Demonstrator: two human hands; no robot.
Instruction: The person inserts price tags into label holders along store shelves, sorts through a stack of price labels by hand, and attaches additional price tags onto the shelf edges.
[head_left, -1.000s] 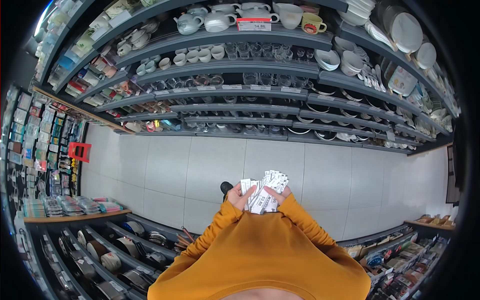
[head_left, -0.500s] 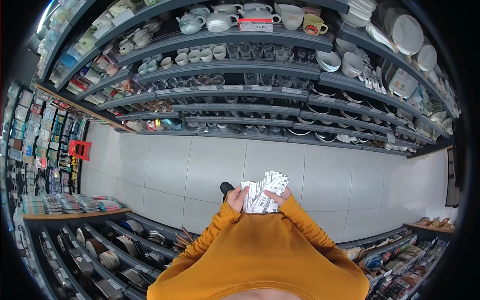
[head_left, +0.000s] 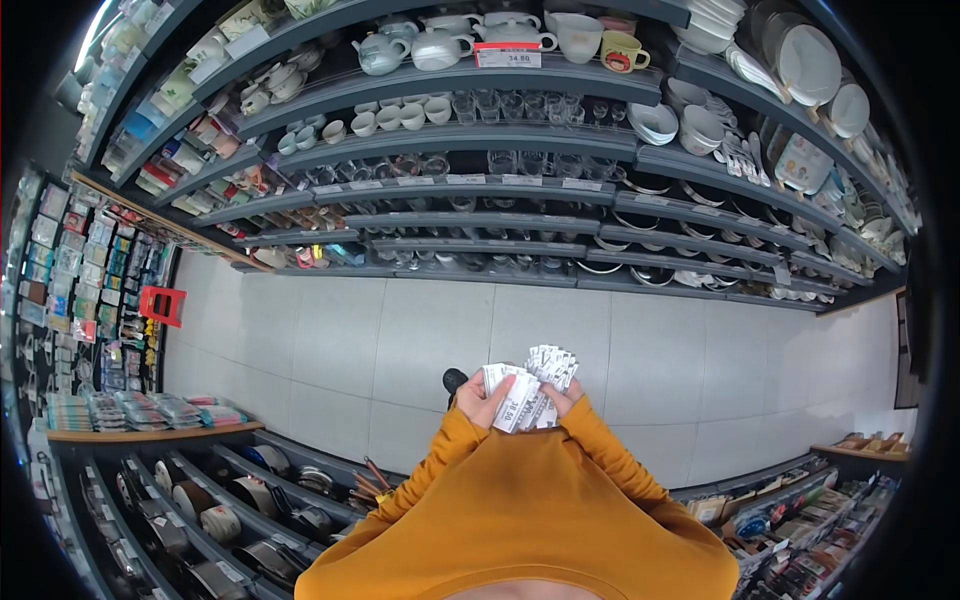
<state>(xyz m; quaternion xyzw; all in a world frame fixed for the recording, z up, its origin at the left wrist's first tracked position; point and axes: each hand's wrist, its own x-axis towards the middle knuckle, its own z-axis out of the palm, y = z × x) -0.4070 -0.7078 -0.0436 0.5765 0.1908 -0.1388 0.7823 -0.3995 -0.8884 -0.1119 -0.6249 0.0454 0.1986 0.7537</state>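
In front of my body, low in the aisle, both hands hold fanned stacks of white printed price labels. My left hand [head_left: 482, 398] is closed round one bunch of price labels [head_left: 516, 402], its thumb pressed on top; the uppermost label reads about 38.50. My right hand [head_left: 565, 397] grips a second, wider fan of labels [head_left: 552, 364] whose ends spread upward and away from me. The two bunches touch or overlap between the hands. Most fingers are hidden beneath the paper.
Ahead stands a long shelf unit [head_left: 440, 184] with teapots [head_left: 436, 44], cups, glasses, bowls and plates. A red price sign [head_left: 507, 56] hangs on an upper shelf. At left is a red stool [head_left: 162, 306]. Pans [head_left: 217, 522] fill the rack behind on the left; grey floor tiles [head_left: 430, 320] lie between.
My left hand has moved slightly right, its thumb now over the labels. A label reading 53.80 on top is replaced by one reading about 38.50. My right thumb has drawn back.
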